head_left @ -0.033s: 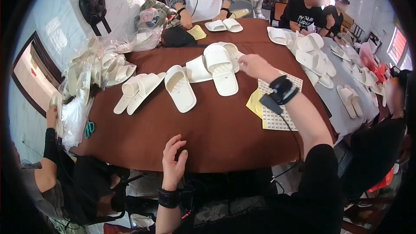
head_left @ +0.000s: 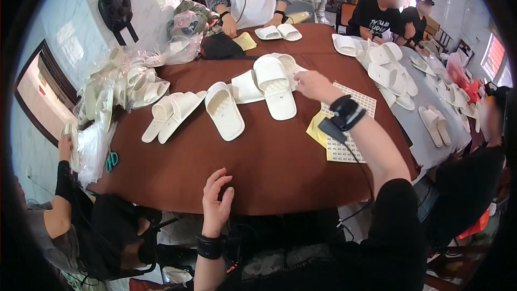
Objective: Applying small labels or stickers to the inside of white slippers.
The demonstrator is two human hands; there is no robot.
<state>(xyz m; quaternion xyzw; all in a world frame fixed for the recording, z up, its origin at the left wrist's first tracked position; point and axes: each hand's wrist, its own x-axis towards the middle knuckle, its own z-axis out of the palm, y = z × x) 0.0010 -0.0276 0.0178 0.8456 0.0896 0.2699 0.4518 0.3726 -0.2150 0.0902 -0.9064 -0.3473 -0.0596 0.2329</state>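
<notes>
My right hand reaches over the brown tabletop, its fingers closed at the near edge of a cream slipper. That slipper lies partly behind another slipper, which rests over the strap end of a third one. Left of these, a single slipper points toward me. A pair of slippers sits farther left, one leaning against the other. My left hand hovers at the table's front edge, palm inward, fingers loosely curved and apart, with nothing in it.
Sticker sheets and yellow backing paper lie by my right forearm. Bagged slippers and teal scissors are at the left. A grey table at the right bears more slippers. Several people sit or stand around.
My right hand has shifted slightly left and down along the slipper's edge, and the slipper behind has moved a little. My left hand stays nearly still.
</notes>
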